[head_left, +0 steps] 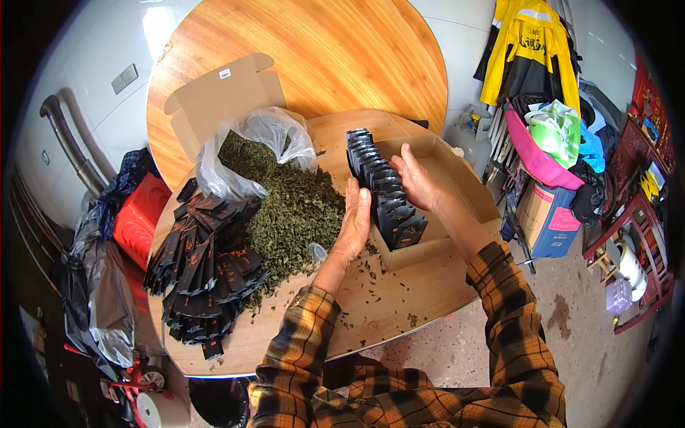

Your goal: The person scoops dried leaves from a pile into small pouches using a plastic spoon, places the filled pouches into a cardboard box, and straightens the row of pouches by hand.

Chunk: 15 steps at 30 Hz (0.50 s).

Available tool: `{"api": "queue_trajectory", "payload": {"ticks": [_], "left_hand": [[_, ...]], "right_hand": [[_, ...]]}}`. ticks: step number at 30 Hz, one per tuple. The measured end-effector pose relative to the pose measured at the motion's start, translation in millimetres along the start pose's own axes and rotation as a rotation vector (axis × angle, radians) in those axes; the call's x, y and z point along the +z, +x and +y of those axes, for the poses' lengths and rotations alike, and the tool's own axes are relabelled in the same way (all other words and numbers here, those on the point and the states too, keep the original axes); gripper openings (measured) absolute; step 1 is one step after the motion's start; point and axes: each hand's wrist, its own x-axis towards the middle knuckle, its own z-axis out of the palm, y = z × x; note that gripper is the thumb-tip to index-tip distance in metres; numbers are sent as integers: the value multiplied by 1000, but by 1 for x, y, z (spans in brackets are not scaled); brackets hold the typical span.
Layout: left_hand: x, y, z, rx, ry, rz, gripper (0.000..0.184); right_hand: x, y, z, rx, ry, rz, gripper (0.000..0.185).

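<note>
A long row of black packets (pixel 382 189) stands on edge between my two hands, over the left side of an open cardboard box (pixel 457 178). My left hand (pixel 354 221) presses its palm and fingers along the row's left side. On the right side, my right hand (pixel 416 178) touches the row with its fingers extended. Left of my left hand lies a heap of dried green leaves (pixel 300 221), partly inside a clear plastic bag (pixel 285 135). A small clear scoop or cup (pixel 317 252) rests at the heap's edge. Many more black packets (pixel 207 264) are piled at the left.
A cardboard lid (pixel 225 100) stands behind the bag, against an upright round wooden tabletop (pixel 342 57). Leaf crumbs dot the table (pixel 385 307). A red stool (pixel 139 214) is at the left; a pink basin (pixel 535 153) sits above a blue box (pixel 549 221) at the right.
</note>
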Motion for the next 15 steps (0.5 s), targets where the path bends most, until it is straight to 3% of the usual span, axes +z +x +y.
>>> {"api": "queue_trajectory", "payload": {"ticks": [5,6,9,10,11,14,15], "left_hand": [[-10,-15,20,70,-105,27,92],[-17,-23,23,78,-79,31,89],[-39,-53,28,108,-87,159,71],[-48,-62,28,112,-100,191,64],[-54,-71,29,147,-82,276,46],[-76,-93,21,39,-20,269,34],[-80,-93,7,168,60,312,25]], "right_hand": [[-39,8,-3,-151,-93,173,97],[-28,-10,-22,-90,-61,263,79],[-79,-9,-29,-404,6,207,52],[-74,-19,-38,-538,-54,220,47],[-47,-35,-54,-563,-28,203,45],[34,-79,-82,-621,-117,109,43],[57,-86,-78,-667,-234,49,42]]}}
